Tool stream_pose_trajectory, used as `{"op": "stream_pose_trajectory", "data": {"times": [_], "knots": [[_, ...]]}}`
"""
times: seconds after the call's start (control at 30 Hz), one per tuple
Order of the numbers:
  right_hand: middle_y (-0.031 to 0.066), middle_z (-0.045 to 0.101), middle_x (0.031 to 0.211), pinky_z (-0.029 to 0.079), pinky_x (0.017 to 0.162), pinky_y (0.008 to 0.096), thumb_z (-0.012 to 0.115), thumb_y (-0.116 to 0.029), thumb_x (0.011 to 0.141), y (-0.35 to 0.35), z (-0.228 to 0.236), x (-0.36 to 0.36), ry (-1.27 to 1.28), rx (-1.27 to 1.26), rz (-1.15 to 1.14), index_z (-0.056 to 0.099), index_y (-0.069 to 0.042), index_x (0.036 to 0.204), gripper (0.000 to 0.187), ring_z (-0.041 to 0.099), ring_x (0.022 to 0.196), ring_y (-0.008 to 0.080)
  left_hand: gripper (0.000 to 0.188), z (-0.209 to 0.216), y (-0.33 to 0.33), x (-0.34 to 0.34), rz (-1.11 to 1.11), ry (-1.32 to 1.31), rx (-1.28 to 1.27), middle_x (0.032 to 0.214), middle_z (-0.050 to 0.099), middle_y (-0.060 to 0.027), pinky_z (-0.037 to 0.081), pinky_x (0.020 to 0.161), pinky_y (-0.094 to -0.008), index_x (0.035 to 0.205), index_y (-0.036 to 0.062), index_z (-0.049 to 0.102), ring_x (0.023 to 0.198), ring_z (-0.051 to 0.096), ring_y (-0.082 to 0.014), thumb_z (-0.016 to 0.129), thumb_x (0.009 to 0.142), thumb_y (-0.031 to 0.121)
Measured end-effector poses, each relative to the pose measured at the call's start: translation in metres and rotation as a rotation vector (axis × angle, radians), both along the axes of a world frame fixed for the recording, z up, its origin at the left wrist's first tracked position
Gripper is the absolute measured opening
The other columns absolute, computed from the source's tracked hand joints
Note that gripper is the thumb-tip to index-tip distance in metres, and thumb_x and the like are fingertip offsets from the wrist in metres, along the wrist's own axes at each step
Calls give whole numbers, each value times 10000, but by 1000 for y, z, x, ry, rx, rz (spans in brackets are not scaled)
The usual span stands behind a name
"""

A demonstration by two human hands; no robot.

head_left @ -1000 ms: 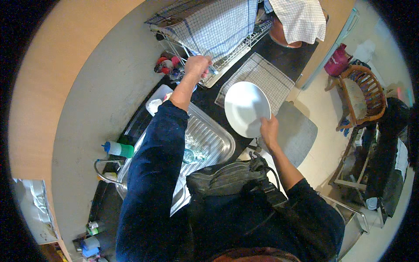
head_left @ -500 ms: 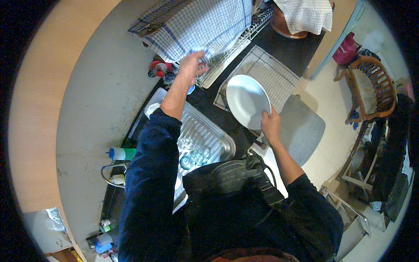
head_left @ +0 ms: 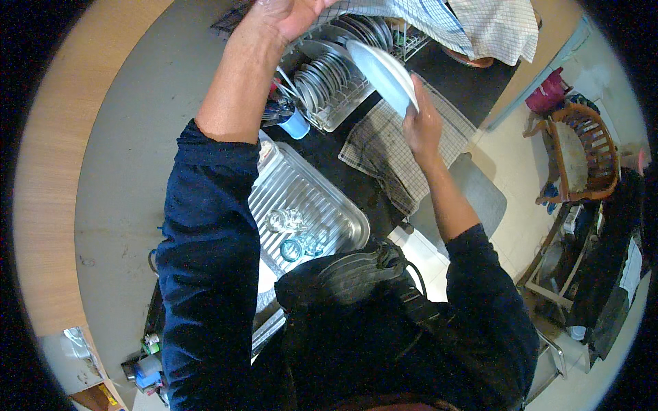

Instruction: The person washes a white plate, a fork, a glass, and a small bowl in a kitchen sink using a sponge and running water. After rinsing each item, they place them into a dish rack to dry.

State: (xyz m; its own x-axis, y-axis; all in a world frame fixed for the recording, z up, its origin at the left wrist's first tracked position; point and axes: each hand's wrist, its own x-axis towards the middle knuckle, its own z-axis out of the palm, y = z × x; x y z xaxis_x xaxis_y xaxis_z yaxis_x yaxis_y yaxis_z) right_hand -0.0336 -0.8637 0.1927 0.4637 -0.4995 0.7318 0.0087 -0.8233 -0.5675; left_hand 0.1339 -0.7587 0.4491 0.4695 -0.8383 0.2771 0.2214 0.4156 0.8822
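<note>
In my right hand (head_left: pixel 424 125) is a white plate (head_left: pixel 384 77), gripped by its near rim and tilted up at the right end of a dish rack (head_left: pixel 337 122). Several plates (head_left: pixel 321 81) stand on edge in that rack. At the top edge of the view, my left hand (head_left: pixel 288 17) is raised beside a blue-and-white checked dish towel (head_left: pixel 411 19). Its fingers are partly cut off, but the towel is lifted at that hand, off the front of the rack.
A blue cup (head_left: pixel 296 125) stands by the rack's left end. Two clear glasses lie on the steel drainboard (head_left: pixel 336 188). A checked cloth (head_left: pixel 377 147) covers part of the dark counter. To the right are a grey seat (head_left: pixel 473 198) and a wooden chair (head_left: pixel 589 151).
My left hand has moved up, and the towel has risen with it, uncovering the plates in the rack. My right hand has carried the white plate up toward the rack and tilted it more steeply.
</note>
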Motion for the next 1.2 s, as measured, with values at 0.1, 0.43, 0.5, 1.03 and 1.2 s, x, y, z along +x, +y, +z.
{"op": "stream_pose_trajectory", "data": {"times": [0.1, 0.43, 0.5, 1.03, 1.2], "knots": [[165, 568, 1222, 480, 893, 377, 563, 83, 732, -6, 19, 16, -59, -54, 29, 448, -113, 1331, 641, 574, 1089, 335, 344, -7, -4, 15, -102, 76, -28, 1196, 550, -133, 473, 951, -461, 1220, 48, 502, 1074, 549, -286, 450, 952, 258], [126, 599, 1187, 512, 852, 353, 573, 110, 705, 33, 11, 51, -37, -123, 122, 516, -136, 1280, 628, 609, 1053, 281, 294, -7, 12, 25, -72, -41, 17, 1115, 563, -125, 483, 930, -463, 1149, 41, 534, 1053, 552, -287, 483, 940, 241], [118, 599, 1182, 524, 831, 350, 585, 109, 686, 38, 11, 67, -72, -160, 144, 522, -140, 1274, 641, 613, 1041, 280, 290, -7, 17, 24, -80, -45, 15, 1091, 566, -119, 490, 919, -456, 1136, 42, 541, 1041, 553, -282, 494, 933, 244], [120, 614, 1164, 544, 755, 341, 597, 94, 675, -9, 25, 64, -92, -208, 180, 554, -160, 1234, 615, 643, 956, 281, 602, -6, -3, 39, -329, -66, -238, 1281, 465, -195, 403, 1037, -517, 1282, 18, 430, 1175, 467, -372, 692, 797, 260], [131, 623, 1154, 534, 802, 337, 565, 112, 698, -25, 36, 38, -166, -256, 59, 560, -112, 1222, 570, 640, 998, 287, 859, -19, -10, 62, -500, -42, -343, 1352, 416, -182, 339, 1082, -543, 1325, 31, 395, 1252, 392, -412, 809, 607, 258]]}}
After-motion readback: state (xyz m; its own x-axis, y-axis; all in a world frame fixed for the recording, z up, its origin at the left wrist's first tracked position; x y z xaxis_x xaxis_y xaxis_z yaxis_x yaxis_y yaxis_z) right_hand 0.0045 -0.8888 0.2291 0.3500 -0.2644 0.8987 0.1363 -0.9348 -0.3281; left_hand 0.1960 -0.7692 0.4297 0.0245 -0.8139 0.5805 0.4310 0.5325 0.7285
